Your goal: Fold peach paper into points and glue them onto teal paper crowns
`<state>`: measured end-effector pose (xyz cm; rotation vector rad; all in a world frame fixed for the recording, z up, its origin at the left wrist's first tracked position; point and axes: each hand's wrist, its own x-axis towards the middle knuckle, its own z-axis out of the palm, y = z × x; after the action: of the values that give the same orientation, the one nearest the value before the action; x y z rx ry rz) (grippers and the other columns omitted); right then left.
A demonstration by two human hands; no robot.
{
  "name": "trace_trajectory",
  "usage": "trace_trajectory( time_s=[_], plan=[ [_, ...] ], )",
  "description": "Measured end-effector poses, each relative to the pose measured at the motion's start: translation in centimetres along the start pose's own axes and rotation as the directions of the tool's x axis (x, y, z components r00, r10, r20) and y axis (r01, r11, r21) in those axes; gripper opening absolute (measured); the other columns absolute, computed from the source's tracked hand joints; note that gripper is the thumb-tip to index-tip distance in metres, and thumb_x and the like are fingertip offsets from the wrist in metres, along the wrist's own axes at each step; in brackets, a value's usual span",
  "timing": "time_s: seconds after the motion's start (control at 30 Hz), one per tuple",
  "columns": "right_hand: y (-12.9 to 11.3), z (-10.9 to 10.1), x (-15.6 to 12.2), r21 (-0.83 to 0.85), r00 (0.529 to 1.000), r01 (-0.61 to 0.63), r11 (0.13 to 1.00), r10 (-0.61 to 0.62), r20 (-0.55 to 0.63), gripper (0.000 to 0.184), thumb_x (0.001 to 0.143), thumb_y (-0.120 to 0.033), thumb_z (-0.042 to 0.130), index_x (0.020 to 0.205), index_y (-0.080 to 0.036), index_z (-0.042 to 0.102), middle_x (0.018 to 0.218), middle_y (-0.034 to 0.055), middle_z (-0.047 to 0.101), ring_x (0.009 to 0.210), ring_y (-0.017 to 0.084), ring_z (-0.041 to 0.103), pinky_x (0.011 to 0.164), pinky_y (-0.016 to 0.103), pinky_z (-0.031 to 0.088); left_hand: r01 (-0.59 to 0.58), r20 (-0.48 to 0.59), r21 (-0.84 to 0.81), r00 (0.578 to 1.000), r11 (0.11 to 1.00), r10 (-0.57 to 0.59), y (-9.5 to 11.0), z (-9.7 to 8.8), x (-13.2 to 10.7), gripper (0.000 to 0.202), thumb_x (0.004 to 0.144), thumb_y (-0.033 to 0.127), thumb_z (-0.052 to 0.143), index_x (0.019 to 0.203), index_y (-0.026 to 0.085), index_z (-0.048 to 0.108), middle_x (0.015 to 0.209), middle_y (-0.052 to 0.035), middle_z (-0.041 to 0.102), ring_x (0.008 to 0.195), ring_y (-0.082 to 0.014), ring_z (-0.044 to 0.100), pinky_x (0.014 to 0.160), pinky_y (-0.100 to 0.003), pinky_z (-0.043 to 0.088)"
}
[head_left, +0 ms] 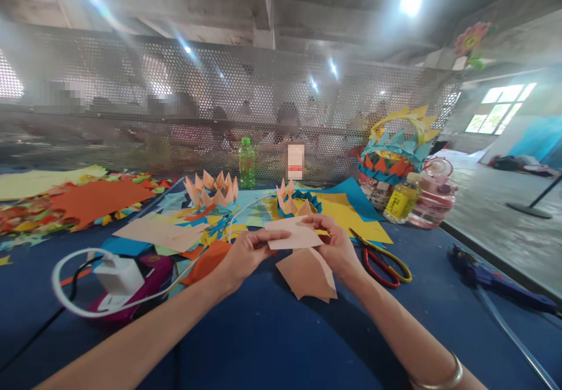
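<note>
A pale peach piece of paper (293, 235) is held up between my two hands over the blue table. My left hand (249, 255) pinches its left edge, the index finger lying along the top. At its right end my right hand (332, 240) grips the edge with thumb and fingers. Just below lie several loose peach paper squares (307, 276). Beyond my hands stand a ring of folded peach points (213, 191) and a second ring in blue and peach (301, 202). Red-and-yellow-handled scissors (381, 267) lie to the right of my right hand.
On the left, a white charger (118, 276) sits in a purple power strip (153, 270), its cable looping across. Paper scraps (26, 214) heap at far left. A green bottle (247, 164), yellow bottle (401, 199) and pink jug (432, 202) stand behind. A glue gun (500, 281) lies right.
</note>
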<state>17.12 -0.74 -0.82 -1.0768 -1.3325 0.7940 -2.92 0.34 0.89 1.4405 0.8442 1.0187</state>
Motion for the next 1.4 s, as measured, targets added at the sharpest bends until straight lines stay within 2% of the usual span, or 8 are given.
trace_trajectory(
  time_s=[0.27, 0.47, 0.67, 0.77, 0.93, 1.13, 1.27, 1.4],
  plan=[
    [-0.59, 0.22, -0.24, 0.078, 0.982, -0.101, 0.992, 0.087, 0.170, 0.028, 0.064, -0.039, 0.076, 0.084, -0.019, 0.072, 0.079, 0.0023, 0.069, 0.066, 0.014, 0.059, 0.062, 0.027, 0.047, 0.016, -0.036, -0.013, 0.999, 1.000, -0.017, -0.14, -0.24, 0.20, 0.032, 0.058, 0.029, 0.082, 0.088, 0.018, 0.079, 0.094, -0.0084, 0.076, 0.091, -0.0244, 0.069, 0.090, -0.036, 0.050],
    [-0.47, 0.32, -0.03, 0.054, 0.991, -0.065, 0.996, 0.059, 0.116, 0.038, 0.061, -0.056, 0.077, 0.065, -0.019, 0.071, 0.071, 0.0023, 0.066, 0.068, 0.016, 0.057, 0.061, 0.028, 0.044, -0.028, -0.026, 0.056, 0.999, 0.998, 0.030, 0.10, -0.02, 0.01, 0.030, 0.062, 0.039, 0.082, 0.083, 0.019, 0.079, 0.089, -0.0054, 0.075, 0.085, -0.0224, 0.066, 0.078, -0.029, 0.049],
    [-0.09, 0.52, -0.21, 0.018, 0.994, -0.065, 0.998, 0.063, 0.092, 0.039, 0.063, -0.055, 0.077, 0.072, -0.018, 0.071, 0.067, 0.0004, 0.064, 0.059, 0.013, 0.053, 0.054, 0.025, 0.039, -0.037, -0.147, 0.104, 0.988, 0.994, 0.052, -0.04, -0.28, 0.19, 0.022, 0.063, 0.039, 0.080, 0.059, 0.018, 0.072, 0.061, -0.0001, 0.066, 0.060, -0.0139, 0.054, 0.060, -0.024, 0.041],
    [0.06, 0.43, -0.20, -0.005, 0.995, -0.067, 0.998, 0.067, 0.079, 0.042, 0.068, -0.057, 0.072, 0.083, -0.018, 0.072, 0.070, 0.0014, 0.066, 0.058, 0.013, 0.053, 0.054, 0.025, 0.041, -0.012, -0.144, 0.079, 0.989, 0.997, 0.023, -0.01, -0.13, 0.07, 0.023, 0.061, 0.037, 0.080, 0.065, 0.016, 0.073, 0.065, -0.0015, 0.069, 0.062, -0.0151, 0.058, 0.062, -0.025, 0.043],
    [0.05, 0.26, -0.19, -0.083, 0.999, -0.027, 0.996, 0.029, 0.024, 0.035, 0.072, -0.053, 0.069, 0.072, -0.019, 0.069, 0.067, 0.0010, 0.064, 0.056, 0.013, 0.049, 0.056, 0.026, 0.039, 0.011, -0.133, 0.044, 0.991, 0.999, -0.005, 0.57, 0.48, -0.28, 0.030, 0.059, 0.038, 0.081, 0.078, 0.016, 0.075, 0.073, -0.0042, 0.073, 0.068, -0.0177, 0.062, 0.065, -0.026, 0.046],
    [-0.56, 0.64, -0.81, -0.180, 0.998, 0.041, 0.983, -0.047, -0.030, 0.024, 0.072, -0.043, 0.072, 0.065, -0.021, 0.067, 0.067, 0.0006, 0.064, 0.061, 0.014, 0.049, 0.061, 0.028, 0.038, -0.027, -0.192, 0.048, 0.981, 0.999, 0.036, 0.77, 0.51, -0.17, 0.023, 0.060, 0.037, 0.080, 0.065, 0.017, 0.070, 0.063, -0.0004, 0.067, 0.061, -0.0135, 0.058, 0.063, -0.024, 0.045],
    [-0.58, 0.75, -0.86, -0.143, 1.000, 0.024, 0.990, -0.023, 0.006, 0.026, 0.074, -0.045, 0.071, 0.078, -0.020, 0.065, 0.074, 0.0000, 0.064, 0.060, 0.012, 0.049, 0.059, 0.026, 0.038, -0.040, -0.222, 0.063, 0.974, 0.997, 0.053, 0.67, 0.44, -0.11, 0.022, 0.059, 0.035, 0.080, 0.060, 0.017, 0.068, 0.060, -0.0001, 0.065, 0.059, -0.0137, 0.057, 0.063, -0.025, 0.046],
    [-0.20, 0.67, -0.51, 0.057, 0.999, -0.039, 0.998, 0.037, 0.037, 0.050, 0.072, -0.048, 0.074, 0.108, -0.022, 0.052, 0.070, -0.0053, 0.057, 0.059, 0.011, 0.051, 0.058, 0.024, 0.040, -0.048, -0.246, 0.083, 0.967, 0.995, 0.067, 0.75, 0.52, -0.21, 0.020, 0.060, 0.036, 0.079, 0.063, 0.017, 0.070, 0.062, -0.0007, 0.067, 0.059, -0.0143, 0.058, 0.061, -0.025, 0.046]
  ],
)
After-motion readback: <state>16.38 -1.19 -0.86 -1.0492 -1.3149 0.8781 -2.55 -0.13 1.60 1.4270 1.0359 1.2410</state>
